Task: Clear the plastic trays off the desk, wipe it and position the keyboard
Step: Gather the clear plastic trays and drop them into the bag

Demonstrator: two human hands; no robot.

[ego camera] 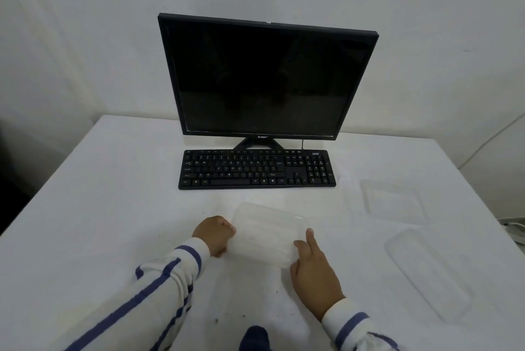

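At the near edge, a dark blue object (254, 338) showed at the bottom centre; it could not be identified. Two white sleeves (159, 288) with blue stripes reached forward over the white desk (99, 194). Small dark specks (216, 320) lay on the surface between them.

The left hand (214, 235) had its fingers curled round the left short edge of a clear tray (264, 232). The right hand (314, 271) held the tray's near right corner, thumb laid on top, index finger straight along the right edge; the remaining fingers were hidden. The tray sat between the two hands, near the centre of the desk and nearer than the keyboard. Whether it rested on the desk or was raised off it could not be determined.

A second tray (429, 274), long and clear, lay flat at the near right of the desk, apart from the right hand. A third tray (393, 203), also clear, lay farther back on the right, just right of the keyboard's near corner and not touching it.

The black keyboard (257, 169) lay square to the near edge, its far side against the monitor's stand. The monitor (264, 78) stood behind it, screen dark. A thin black cable (302, 144) hung below its right lower edge. A plain white wall (85, 38) stood behind.
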